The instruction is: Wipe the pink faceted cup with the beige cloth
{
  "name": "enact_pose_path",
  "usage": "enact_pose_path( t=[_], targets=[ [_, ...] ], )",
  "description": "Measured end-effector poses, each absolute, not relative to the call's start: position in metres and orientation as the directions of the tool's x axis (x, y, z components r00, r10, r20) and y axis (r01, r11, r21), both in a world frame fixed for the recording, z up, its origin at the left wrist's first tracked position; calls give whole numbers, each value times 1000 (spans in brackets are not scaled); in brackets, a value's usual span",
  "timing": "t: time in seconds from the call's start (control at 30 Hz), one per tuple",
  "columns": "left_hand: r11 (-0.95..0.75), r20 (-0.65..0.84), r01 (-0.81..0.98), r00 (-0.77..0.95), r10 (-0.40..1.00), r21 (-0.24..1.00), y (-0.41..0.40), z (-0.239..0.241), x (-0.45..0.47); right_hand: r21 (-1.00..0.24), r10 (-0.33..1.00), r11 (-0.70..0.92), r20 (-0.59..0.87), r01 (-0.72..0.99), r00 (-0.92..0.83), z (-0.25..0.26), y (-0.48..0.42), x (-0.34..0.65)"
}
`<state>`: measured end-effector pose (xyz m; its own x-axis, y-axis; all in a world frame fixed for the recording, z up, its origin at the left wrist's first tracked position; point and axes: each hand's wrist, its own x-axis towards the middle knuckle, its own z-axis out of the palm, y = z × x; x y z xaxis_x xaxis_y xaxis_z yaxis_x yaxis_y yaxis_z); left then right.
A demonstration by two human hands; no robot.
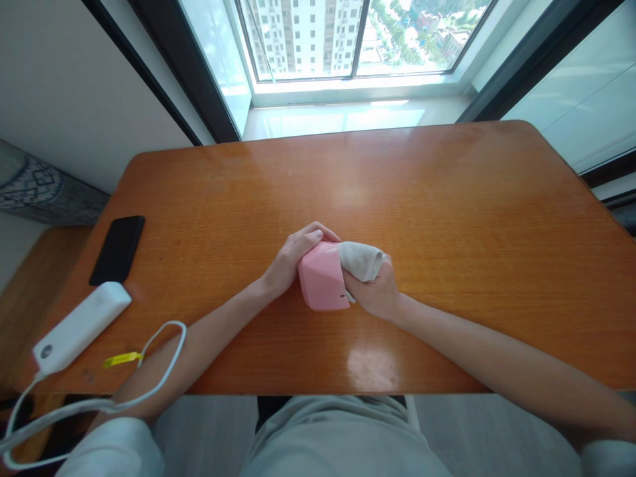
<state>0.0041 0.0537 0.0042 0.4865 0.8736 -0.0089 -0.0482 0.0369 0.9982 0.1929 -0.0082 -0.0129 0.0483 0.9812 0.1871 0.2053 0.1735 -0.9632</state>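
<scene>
— What sat at the middle of it?

— A small pink faceted plastic box [322,283], resting on the glossy orange-brown wooden counter [447,218], near the front edge and roughly central.

— And the hands?

— Both were on it. The left hand [293,255] was curled over the box's far left side, fingers wrapped across its top edge, clamped on it. The right hand [377,291] was closed around a bunched white cloth [362,258], which was pressed against the box's right side and upper corner. So the two hands were close together, with only the box and the cloth between them.

— Was the box lifted?

— I couldn't tell for certain; it looked to be touching the counter, tilted slightly.

— What else lay about?

— Well apart, at the counter's left end, lay a flat black phone [118,249], screen dark. Just beside it, nearer the front corner, was a long white power bank [82,326], with a white cable [163,351] looping from its end off the counter's edge and passing over the left forearm. A small yellow tag [120,360] hung on that cable.

— And beyond?

— A window [342,40] behind the counter showed tall buildings and trees below.
</scene>
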Motion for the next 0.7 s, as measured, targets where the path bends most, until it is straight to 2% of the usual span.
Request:
enact_pose_path(
  t=[0.1, 0.2, 0.27, 0.33, 0.4, 0.43, 0.47, 0.53, 0.7],
  targets=[
    [-42, 51, -32, 400, 915, 999, 53, 1, 5, -968, 980, 179, 191, 175, 55, -12, -6, 192],
    [-337, 326, 4, 246, 913, 942, 49, -4, 3, -972, 983, 164, 176, 169, 56, -12, -3, 191],
    [-631, 593, 68, 275, 757, 773, 48, -9, 0, -974, 985, 144, 157, 174, 68, -12, -2, 191],
    [-871, 784, 99, 395, 478, 481, 49, -14, -5, -976, 985, 138, 153, 170, 75, -11, -1, 192],
    [-969, 843, 93, 478, 246, 231, 50, -19, -7, -976, 984, 152, 164, 156, 64, -10, 0, 192],
    [-982, 848, 90, 497, 187, 164, 51, -21, -8, -975, 983, 162, 172, 150, 58, -9, 0, 193],
    [-986, 846, 90, 506, 164, 137, 52, -22, -8, -974, 982, 170, 180, 149, 55, -9, 0, 193],
    [-981, 842, 97, 503, 193, 167, 52, -23, -6, -971, 980, 177, 189, 160, 61, -8, 0, 192],
    [-898, 777, 36, 486, 400, 440, 48, -15, -2, -960, 968, 202, 225, 194, 106, -14, -3, 193]
  ],
)
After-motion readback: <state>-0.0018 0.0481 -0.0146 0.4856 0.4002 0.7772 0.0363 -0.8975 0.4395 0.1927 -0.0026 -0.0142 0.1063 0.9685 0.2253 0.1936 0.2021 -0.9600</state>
